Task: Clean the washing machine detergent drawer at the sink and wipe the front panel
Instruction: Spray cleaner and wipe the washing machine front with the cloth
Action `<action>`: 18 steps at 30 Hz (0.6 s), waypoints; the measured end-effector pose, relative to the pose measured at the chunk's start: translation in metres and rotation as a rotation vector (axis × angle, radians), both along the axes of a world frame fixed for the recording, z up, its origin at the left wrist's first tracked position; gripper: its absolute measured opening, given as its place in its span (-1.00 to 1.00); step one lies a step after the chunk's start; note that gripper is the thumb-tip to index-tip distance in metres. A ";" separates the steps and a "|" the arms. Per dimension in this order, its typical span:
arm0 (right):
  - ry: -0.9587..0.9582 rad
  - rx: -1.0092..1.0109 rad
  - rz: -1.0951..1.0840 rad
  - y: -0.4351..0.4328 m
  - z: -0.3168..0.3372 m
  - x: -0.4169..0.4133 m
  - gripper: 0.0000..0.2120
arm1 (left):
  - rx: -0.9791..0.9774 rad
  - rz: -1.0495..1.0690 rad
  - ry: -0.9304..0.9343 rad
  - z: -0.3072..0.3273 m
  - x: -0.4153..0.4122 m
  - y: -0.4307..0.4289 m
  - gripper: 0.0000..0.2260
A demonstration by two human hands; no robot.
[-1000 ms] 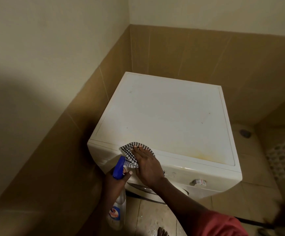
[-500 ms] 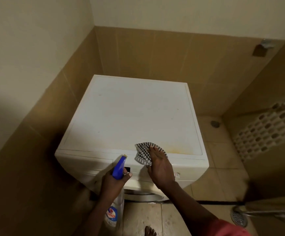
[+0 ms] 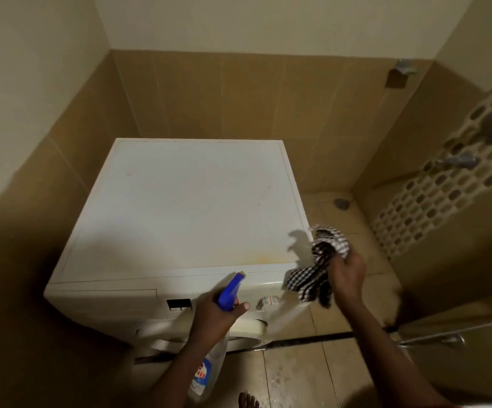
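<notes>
A white front-loading washing machine [image 3: 189, 207] stands in a tiled corner. Its front panel [image 3: 115, 301] has a closed detergent drawer at the left, a dark display [image 3: 179, 304] and a dial [image 3: 268, 300]. My left hand [image 3: 214, 318] grips a clear spray bottle [image 3: 209, 369] by its blue trigger head [image 3: 230, 291], in front of the panel. My right hand [image 3: 346, 275] holds a black-and-white checked cloth [image 3: 318, 266] in the air just off the machine's front right corner.
Brown tiled walls close in on the left and behind. A floor drain [image 3: 341, 203] lies right of the machine. Taps [image 3: 456, 161] and a patterned tile strip are on the right wall. A metal hose [image 3: 433, 338] lies low at the right. My bare toes [image 3: 247, 400] show on the wet floor.
My right hand has swept the cloth rightwards along the panel's top edge and lifted it off past the right corner. The left hand with the bottle has stayed at the panel.
</notes>
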State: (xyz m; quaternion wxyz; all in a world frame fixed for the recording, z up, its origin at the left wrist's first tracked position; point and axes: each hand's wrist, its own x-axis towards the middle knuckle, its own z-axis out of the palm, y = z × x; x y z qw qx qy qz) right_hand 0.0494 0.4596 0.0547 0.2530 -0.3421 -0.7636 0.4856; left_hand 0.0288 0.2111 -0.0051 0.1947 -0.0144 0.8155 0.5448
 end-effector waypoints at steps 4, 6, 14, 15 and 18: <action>0.069 -0.069 -0.224 0.065 0.009 0.021 -0.76 | -0.082 -0.104 0.014 0.002 0.003 0.032 -0.77; 0.094 -0.111 -0.258 0.076 0.013 0.031 -0.77 | -0.090 -0.144 0.028 0.004 0.005 0.052 -0.79; 0.020 -0.002 -0.074 0.048 -0.001 0.059 -0.76 | -0.129 -0.270 0.038 0.007 0.010 0.106 -0.74; 0.011 0.015 -0.031 0.043 -0.005 0.061 -0.74 | -0.127 -0.281 0.041 0.006 0.010 0.109 -0.75; -0.044 0.085 0.071 0.032 -0.026 0.054 -0.66 | -0.079 -0.298 0.040 0.000 0.008 0.106 -0.78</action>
